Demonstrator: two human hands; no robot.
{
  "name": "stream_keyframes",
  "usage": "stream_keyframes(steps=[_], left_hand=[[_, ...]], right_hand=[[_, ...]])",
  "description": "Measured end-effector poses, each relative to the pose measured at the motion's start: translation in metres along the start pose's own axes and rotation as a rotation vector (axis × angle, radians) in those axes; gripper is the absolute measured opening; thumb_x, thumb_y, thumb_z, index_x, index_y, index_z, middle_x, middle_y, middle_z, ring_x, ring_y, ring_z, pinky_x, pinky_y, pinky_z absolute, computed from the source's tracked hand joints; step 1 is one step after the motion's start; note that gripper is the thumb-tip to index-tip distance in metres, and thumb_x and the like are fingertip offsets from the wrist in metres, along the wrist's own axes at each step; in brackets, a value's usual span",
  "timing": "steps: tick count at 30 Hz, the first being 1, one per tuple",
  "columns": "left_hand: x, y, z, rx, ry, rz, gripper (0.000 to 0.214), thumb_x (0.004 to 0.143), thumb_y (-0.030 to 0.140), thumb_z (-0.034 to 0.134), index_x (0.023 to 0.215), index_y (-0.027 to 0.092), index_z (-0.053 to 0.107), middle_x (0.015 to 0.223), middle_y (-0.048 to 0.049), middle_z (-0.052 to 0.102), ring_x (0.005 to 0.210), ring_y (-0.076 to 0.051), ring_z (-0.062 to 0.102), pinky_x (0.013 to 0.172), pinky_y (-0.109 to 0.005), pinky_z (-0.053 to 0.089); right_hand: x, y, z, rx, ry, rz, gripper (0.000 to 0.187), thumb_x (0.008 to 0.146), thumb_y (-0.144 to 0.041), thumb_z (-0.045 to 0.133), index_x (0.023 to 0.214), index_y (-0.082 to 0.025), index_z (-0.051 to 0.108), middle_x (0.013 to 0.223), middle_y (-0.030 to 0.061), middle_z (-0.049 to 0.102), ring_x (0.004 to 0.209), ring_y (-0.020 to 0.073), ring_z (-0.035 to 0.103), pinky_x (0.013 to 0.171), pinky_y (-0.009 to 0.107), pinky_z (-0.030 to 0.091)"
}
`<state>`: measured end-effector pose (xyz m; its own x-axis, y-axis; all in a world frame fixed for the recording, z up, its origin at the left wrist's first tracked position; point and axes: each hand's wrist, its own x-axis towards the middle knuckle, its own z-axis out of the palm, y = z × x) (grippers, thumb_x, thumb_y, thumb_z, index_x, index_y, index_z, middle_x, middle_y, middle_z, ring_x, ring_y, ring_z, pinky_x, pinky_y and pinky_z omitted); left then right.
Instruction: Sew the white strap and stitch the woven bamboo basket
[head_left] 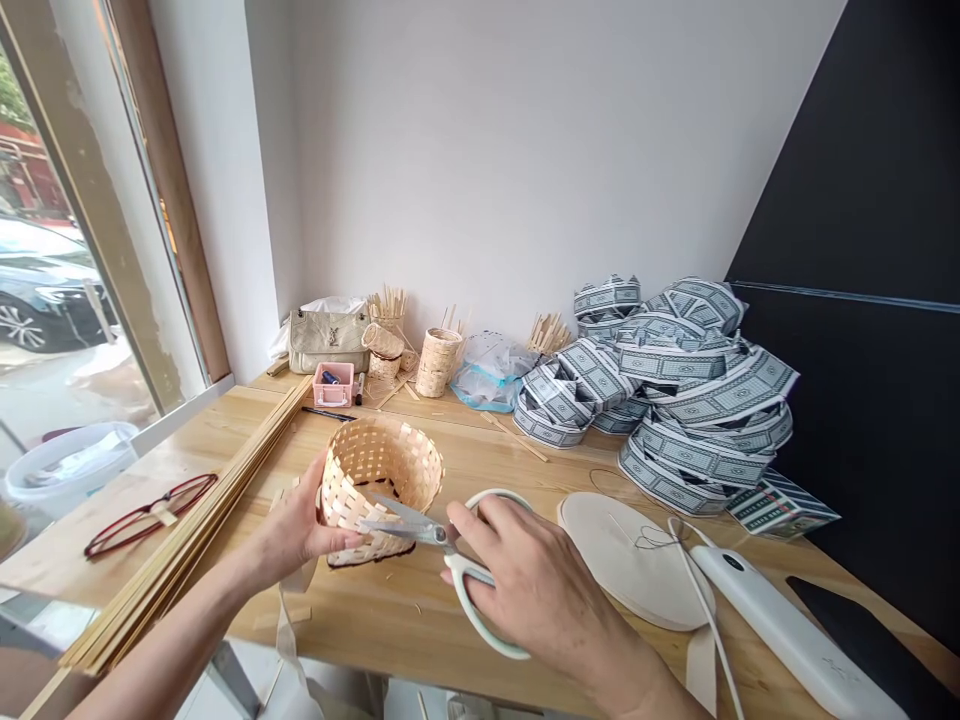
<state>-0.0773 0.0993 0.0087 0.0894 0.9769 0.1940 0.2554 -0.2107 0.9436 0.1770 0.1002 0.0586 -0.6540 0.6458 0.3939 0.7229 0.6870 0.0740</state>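
Bright daylight enters through the tall glass window (52, 240) on the far left, lighting the white plaster wall (487, 170) evenly and slightly overexposing the street outside. Shadows stay soft and faint on the pale wooden table (510, 465), darkest beneath the woven bamboo basket (379, 475). The steel scissors with white handles (431, 535) catch a small glint. Detail looks fairly sharp near the middle, while wide-angle distortion bends the tan window frame (82, 170) and table edges toward the borders.
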Motion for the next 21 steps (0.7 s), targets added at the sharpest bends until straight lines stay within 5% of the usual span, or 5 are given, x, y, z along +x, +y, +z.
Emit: stream_keyframes(steps=[21], left_hand=[[0.0004, 0.0073, 0.0038, 0.005, -0.062, -0.02, 0.093, 0.06, 0.047, 0.073, 0.134, 0.017, 0.025, 0.132, -0.0136, 0.045, 0.122, -0.033, 0.04, 0.102, -0.043, 0.033]], right_hand=[[0.0025, 0.0027, -0.0034, -0.133, 0.08, -0.074, 0.034, 0.07, -0.019, 0.064, 0.104, -0.02, 0.059, 0.073, 0.0006, 0.053, 0.066, 0.0162, 0.049, 0.058, 0.029, 0.03]])
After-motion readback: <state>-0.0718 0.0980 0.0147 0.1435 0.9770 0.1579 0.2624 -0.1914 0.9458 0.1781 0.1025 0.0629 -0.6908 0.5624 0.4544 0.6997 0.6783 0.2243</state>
